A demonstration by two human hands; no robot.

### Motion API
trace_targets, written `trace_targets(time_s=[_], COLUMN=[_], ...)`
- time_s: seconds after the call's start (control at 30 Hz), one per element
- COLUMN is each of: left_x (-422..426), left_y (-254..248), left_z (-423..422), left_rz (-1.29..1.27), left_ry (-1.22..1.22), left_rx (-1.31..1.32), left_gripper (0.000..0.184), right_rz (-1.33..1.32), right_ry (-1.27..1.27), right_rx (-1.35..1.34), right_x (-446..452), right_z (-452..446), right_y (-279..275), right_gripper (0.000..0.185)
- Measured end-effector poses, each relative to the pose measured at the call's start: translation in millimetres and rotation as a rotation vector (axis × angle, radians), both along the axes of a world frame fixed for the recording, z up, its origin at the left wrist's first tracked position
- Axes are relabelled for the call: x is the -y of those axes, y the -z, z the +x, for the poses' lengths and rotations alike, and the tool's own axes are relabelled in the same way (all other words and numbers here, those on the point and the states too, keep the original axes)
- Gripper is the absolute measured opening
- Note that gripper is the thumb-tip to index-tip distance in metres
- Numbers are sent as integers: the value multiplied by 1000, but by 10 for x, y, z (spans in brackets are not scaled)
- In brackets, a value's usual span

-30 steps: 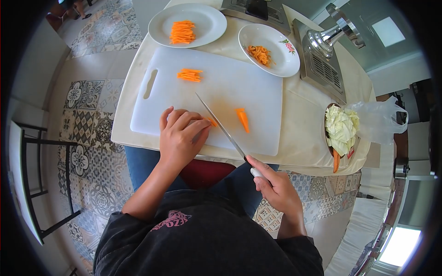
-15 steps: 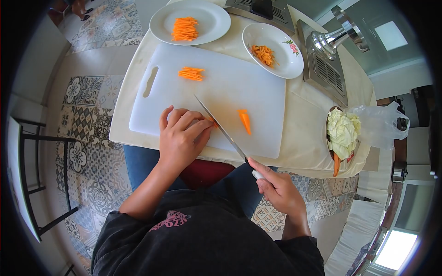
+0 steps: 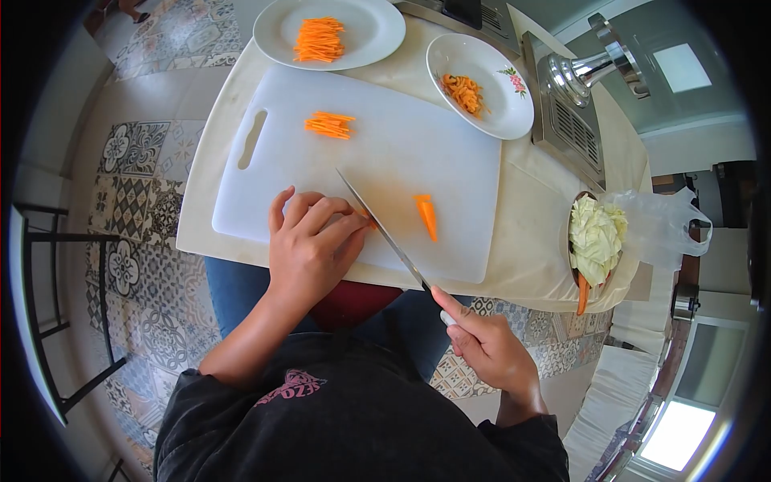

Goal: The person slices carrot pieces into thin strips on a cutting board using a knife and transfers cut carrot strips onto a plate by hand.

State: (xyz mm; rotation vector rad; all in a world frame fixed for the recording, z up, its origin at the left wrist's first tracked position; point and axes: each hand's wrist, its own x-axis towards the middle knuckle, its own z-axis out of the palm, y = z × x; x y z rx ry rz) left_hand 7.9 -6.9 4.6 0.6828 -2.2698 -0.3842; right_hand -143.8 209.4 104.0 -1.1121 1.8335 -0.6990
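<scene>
My right hand (image 3: pixel 490 345) is wrapped round the handle of a kitchen knife (image 3: pixel 384 233). Its blade slants up and left across the front of the white cutting board (image 3: pixel 450 153), right beside my left fingertips. My left hand (image 3: pixel 313 241) is closed with bent fingers, pressing down a piece of carrot (image 3: pixel 370 218) that is mostly hidden by the fingers and blade. To the right of the blade lies a tapered carrot end (image 3: pixel 426 217). A small pile of carrot sticks (image 3: pixel 329 124) rests further back on the board.
Behind the board stand a white plate (image 3: pixel 373 40) with carrot strips and a flowered bowl (image 3: pixel 507 112) holding carrot peelings. Cabbage (image 3: pixel 595 241) and a carrot (image 3: pixel 583 293) sit in a dish at the right, next to a plastic bag (image 3: pixel 654 229). Metal stoves (image 3: pixel 562 112) line the back right.
The view has shifted slightly, so the board appears a little lower left. Both hands keep their holds, and the knife stays at nearly the same place beside the left fingertips.
</scene>
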Motion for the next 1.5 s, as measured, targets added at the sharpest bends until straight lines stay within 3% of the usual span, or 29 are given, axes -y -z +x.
trace_targets(time_s=[0.27, 0.47, 0.57, 0.67, 1.5], left_x=[-5, -4, -13, -13, -20], left_y=[9, 31, 33, 38, 41], left_z=[-4, -1, 6, 1, 5], left_rz=[-9, -30, -13, -20, -32], left_ry=[-5, -10, -6, -2, -8], left_rx=[-11, -32, -26, -48, -22], left_gripper=[17, 20, 14, 16, 15], right_rz=[-53, -251, -44, -9, -29], right_ry=[-8, -64, 99, 151, 43], right_rx=[-91, -225, 60, 121, 23], right_x=[88, 141, 111, 67, -22], right_z=[86, 161, 103, 89, -7], right_y=[147, 282, 215, 234, 193], right_gripper=[52, 54, 52, 51, 52])
